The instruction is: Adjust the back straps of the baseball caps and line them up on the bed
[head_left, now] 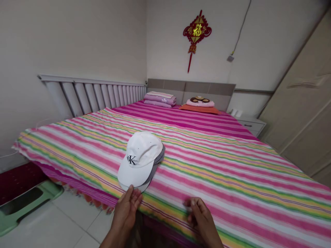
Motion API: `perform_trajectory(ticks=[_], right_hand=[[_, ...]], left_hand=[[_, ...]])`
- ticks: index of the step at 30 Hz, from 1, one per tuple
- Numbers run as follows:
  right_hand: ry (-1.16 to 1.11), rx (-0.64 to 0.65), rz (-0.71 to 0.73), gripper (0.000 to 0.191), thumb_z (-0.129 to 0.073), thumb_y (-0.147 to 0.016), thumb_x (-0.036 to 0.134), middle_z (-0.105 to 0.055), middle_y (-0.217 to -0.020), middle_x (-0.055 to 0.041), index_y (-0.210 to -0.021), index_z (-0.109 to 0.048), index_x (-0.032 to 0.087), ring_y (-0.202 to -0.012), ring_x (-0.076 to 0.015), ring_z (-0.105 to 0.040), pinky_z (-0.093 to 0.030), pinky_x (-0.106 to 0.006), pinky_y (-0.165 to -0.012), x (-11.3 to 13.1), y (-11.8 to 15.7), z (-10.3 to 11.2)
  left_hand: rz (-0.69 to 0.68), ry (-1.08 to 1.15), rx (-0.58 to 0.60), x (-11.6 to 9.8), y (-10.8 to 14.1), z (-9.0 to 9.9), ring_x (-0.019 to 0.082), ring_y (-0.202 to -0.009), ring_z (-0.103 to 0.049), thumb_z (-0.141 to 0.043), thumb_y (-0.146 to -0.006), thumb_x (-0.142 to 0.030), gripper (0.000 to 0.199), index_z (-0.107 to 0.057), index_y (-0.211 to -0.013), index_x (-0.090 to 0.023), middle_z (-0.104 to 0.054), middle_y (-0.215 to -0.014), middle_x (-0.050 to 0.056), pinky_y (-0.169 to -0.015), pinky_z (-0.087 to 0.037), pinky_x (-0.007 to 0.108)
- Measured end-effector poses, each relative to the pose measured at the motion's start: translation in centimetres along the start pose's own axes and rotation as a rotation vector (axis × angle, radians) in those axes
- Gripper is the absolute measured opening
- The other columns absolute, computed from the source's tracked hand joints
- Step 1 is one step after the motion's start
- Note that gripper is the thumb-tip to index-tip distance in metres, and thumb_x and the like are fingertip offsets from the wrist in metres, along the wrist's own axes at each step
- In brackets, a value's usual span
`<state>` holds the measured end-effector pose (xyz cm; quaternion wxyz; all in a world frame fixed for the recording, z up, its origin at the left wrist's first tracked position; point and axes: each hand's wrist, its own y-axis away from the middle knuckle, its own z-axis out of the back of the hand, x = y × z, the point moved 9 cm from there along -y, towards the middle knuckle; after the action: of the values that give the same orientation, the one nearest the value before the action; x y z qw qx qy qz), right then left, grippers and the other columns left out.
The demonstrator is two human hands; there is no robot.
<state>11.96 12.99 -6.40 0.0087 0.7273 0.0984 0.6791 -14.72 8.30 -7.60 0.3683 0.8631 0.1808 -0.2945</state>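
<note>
A white baseball cap with a dark "K" logo rests on the striped bed cover. Beneath it a grey cap shows along the right side, so the caps are stacked, their brims pointing toward me. At the front of the brims is my left hand, palm turned up and fingers apart; its thumb tip meets the lower brim edge. My right hand hovers over the cover to the right of the caps, loosely curled and holding nothing visible. Its fingertips are partly blurred.
The striped cover spreads across the bed. Folded purple bedding and an orange pillow lie by the headboard. A radiator runs along the left wall. A green stool stands on the floor at left.
</note>
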Motion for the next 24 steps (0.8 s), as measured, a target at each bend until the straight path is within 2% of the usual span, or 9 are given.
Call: perform_trajectory(ticks=[3,6,11,16,21,24], right_hand=[[-0.032,0.004,-0.035,0.042,-0.048,-0.07,0.061,-0.042,-0.041,0.0072,-0.074,-0.047,0.019,-0.035,-0.006,-0.029,-0.018,-0.019,-0.037,-0.7,0.1,0.2],[-0.063,0.0,-0.054,0.043,-0.048,-0.069,0.062,-0.042,-0.04,0.0072,-0.074,-0.047,0.02,-0.035,-0.0061,-0.031,-0.018,-0.018,-0.037,-1.6,0.2,0.4],[-0.053,0.006,-0.086,0.047,-0.046,-0.068,0.066,-0.04,-0.04,0.0076,-0.072,-0.047,0.019,-0.035,-0.0058,-0.032,-0.019,-0.018,-0.038,-3.4,0.6,0.5],[0.017,-0.012,-0.084,0.05,-0.046,-0.066,0.068,-0.045,-0.042,0.0052,-0.072,-0.05,0.018,-0.039,-0.0078,-0.039,-0.025,-0.019,-0.041,-4.1,1.2,0.8],[0.038,-0.078,-0.109,0.057,-0.046,-0.057,0.075,-0.046,-0.041,0.0039,-0.066,-0.051,0.019,-0.037,-0.0084,-0.037,-0.024,-0.02,-0.039,-4.0,1.6,1.4],[0.039,-0.085,-0.108,0.057,-0.047,-0.056,0.075,-0.046,-0.04,0.0033,-0.065,-0.052,0.019,-0.036,-0.0088,-0.037,-0.023,-0.02,-0.037,-4.4,1.5,1.3]], left_hand=[[-0.063,-0.01,-0.018,-1.2,-0.2,0.5,0.012,-0.058,-0.063,-0.051,-0.078,-0.009,0.007,-0.054,-0.073,-0.013,-0.06,-0.061,0.001,-0.059,-0.053,0.025],[-0.106,-0.016,-0.033,-2.3,-0.3,1.1,0.013,-0.06,-0.064,-0.05,-0.079,-0.008,0.008,-0.055,-0.073,-0.012,-0.061,-0.064,0.002,-0.059,-0.054,0.026],[-0.057,0.0,-0.013,-2.4,-0.6,1.3,0.012,-0.059,-0.063,-0.048,-0.079,-0.006,0.012,-0.056,-0.072,-0.012,-0.062,-0.064,0.001,-0.058,-0.054,0.025],[0.017,0.003,-0.052,-2.4,-0.6,1.3,0.009,-0.053,-0.062,-0.049,-0.08,-0.009,0.014,-0.056,-0.071,-0.015,-0.061,-0.059,-0.002,-0.051,-0.051,0.02],[-0.006,0.042,-0.016,-4.0,-0.4,-0.4,0.008,-0.049,-0.06,-0.05,-0.08,-0.011,0.012,-0.058,-0.073,-0.017,-0.061,-0.057,-0.004,-0.05,-0.05,0.02],[-0.03,0.097,0.097,-4.9,-0.3,-2.5,0.007,-0.047,-0.058,-0.049,-0.079,-0.008,0.014,-0.058,-0.075,-0.016,-0.063,-0.06,-0.003,-0.049,-0.049,0.02]])
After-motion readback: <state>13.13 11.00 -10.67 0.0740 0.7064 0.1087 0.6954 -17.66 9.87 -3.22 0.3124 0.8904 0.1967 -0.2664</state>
